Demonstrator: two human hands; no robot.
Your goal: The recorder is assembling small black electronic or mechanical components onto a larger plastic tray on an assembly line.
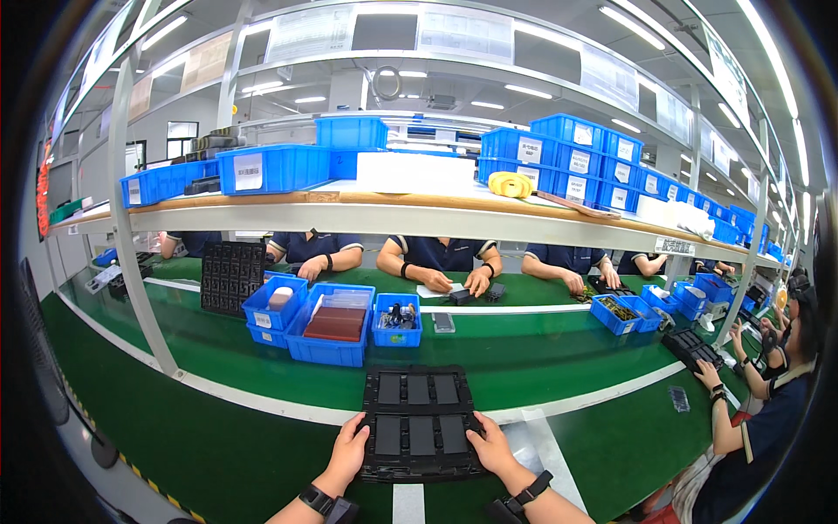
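Note:
A black plastic tray (422, 472) lies on the green bench in front of me, holding dark flat rectangular panels (421, 435) in two rows of three. Gripping its left edge is my left hand (350, 451), with the thumb over the rim. Opposite it, my right hand (493, 449) closes on the right edge in the same way. Both wrists wear black bands. The undersides of the fingers are hidden by the tray.
Beyond the tray stand blue bins, one with brown-red sheets (336, 321) and one with small metal parts (397, 319). A shelf (419, 215) crosses overhead with blue boxes. Co-workers sit across and at right. A transparent sheet (528, 444) lies right of the tray.

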